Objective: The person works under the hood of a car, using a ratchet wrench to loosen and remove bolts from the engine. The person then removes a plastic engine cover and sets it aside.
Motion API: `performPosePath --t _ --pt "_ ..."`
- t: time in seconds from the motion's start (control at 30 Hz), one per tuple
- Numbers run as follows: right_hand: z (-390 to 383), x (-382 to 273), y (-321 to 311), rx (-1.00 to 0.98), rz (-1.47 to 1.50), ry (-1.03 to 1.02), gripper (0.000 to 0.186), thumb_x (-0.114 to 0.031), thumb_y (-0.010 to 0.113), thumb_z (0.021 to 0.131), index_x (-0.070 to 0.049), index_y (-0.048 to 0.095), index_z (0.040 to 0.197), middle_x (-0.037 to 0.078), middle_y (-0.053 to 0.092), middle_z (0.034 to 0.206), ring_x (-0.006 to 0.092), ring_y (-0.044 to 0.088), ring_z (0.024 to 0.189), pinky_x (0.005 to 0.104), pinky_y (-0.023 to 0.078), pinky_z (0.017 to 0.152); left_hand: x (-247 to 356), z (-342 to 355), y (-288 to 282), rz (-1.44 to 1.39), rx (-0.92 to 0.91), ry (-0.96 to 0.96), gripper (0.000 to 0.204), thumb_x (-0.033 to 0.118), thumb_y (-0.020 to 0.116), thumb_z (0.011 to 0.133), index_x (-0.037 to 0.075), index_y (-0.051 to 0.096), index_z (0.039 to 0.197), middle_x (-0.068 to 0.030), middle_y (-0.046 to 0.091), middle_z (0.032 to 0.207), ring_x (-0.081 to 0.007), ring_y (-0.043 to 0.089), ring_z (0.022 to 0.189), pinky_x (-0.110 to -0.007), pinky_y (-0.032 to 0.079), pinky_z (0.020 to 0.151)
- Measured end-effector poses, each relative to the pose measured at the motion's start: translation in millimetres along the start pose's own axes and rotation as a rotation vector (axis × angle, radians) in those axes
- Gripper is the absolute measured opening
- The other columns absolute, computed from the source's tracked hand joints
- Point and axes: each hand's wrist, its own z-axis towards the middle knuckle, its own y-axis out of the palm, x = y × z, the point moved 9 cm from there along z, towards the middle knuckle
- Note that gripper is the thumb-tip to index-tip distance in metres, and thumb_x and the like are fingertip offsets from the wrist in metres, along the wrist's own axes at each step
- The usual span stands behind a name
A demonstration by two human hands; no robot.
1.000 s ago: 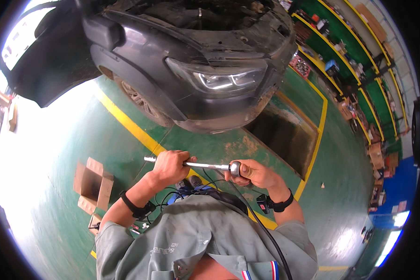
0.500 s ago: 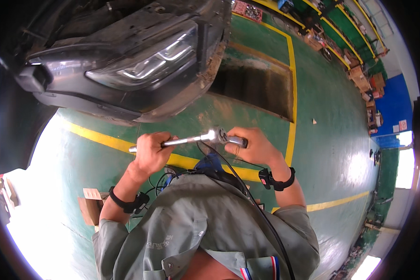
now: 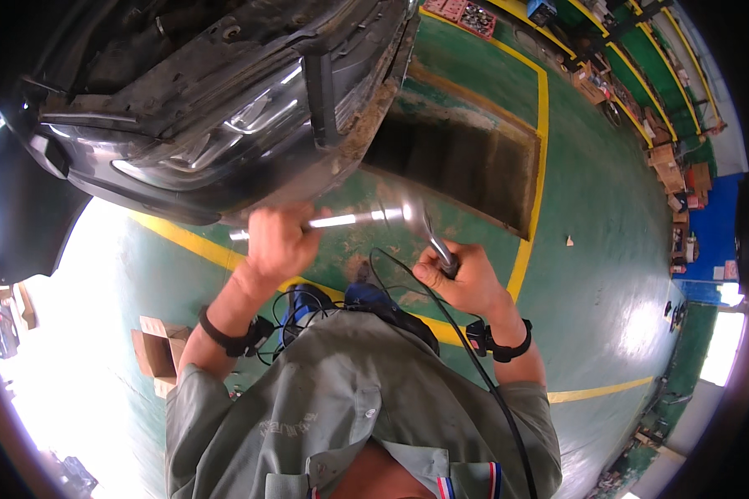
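A chrome ratchet with a long extension bar is held out in front of my body, its head blurred. My left hand is wrapped round the bar near its far left end, which pokes out past my fingers. My right hand grips the dark handle of the ratchet, which now angles down from the head. Just beyond both hands is the front corner of a dark car, with a headlight and an exposed, dirty engine bay edge. A black cable runs down past my right hand over my shirt.
An inspection pit edged with yellow lines lies right of the car. Shelving, boxes and a tray of parts line the right side. An open carton is on the green floor behind my left arm; cables hang by my feet.
My left hand has risen with the bar. The ratchet handle in my right hand has swung from level to angled downward. The car fills more of the upper left as my view has shifted.
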Motion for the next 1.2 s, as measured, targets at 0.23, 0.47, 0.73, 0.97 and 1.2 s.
performPosePath --t 0.23,0.47,0.73,0.97,1.2 --pt "71 -33 -70 0.117 -0.107 -0.207 0.023 -0.02 0.083 0.091 -0.004 0.066 0.095 -0.001 0.059 0.074 0.0075 0.05 0.066 0.027 0.044 0.059 -3 30 19 -0.141 -0.151 -0.145 0.013 0.011 0.072 0.085 0.001 0.066 0.078 -0.0223 0.06 0.073 -0.0453 0.058 0.068 -0.045 0.044 0.056" --pt "119 -62 -77 -0.041 0.341 -0.209 0.029 -0.019 0.078 0.097 0.0 0.063 0.112 0.002 0.069 0.088 0.0063 0.064 0.08 0.0231 0.051 0.07 -26 72 33 -0.275 -0.169 -0.192 0.012 0.009 0.07 0.086 0.0 0.065 0.08 -0.0219 0.054 0.066 -0.0412 0.049 0.06 -0.041 0.043 0.055" --pt "191 -56 -95 -0.198 0.442 -0.207 0.019 -0.014 0.07 0.102 0.002 0.066 0.112 0.003 0.071 0.087 0.0045 0.061 0.075 0.022 0.048 0.065 -38 129 25 -0.245 -0.002 -0.098 0.016 0.013 0.072 0.087 0.003 0.066 0.077 -0.0193 0.061 0.072 -0.0443 0.06 0.067 -0.049 0.046 0.058" --pt "259 -41 -126 -0.276 0.468 -0.32 0.018 -0.014 0.063 0.107 0.003 0.067 0.11 0.004 0.071 0.08 0.0058 0.057 0.064 0.0232 0.045 0.056 -36 166 34 -0.087 0.024 -0.155 0.013 0.018 0.072 0.084 0.004 0.07 0.082 -0.017 0.066 0.075 -0.0425 0.063 0.071 -0.049 0.049 0.06" --pt "318 -38 -175 -0.47 -0.037 -0.522 0.031 -0.018 0.082 0.091 -0.004 0.068 0.115 0.003 0.07 0.084 0.0087 0.061 0.072 0.0274 0.049 0.065 -21 198 49 -0.205 0.111 -0.466 0.017 0.016 0.071 0.087 0.002 0.067 0.078 -0.0194 0.057 0.066 -0.042 0.056 0.061 -0.045 0.044 0.055"
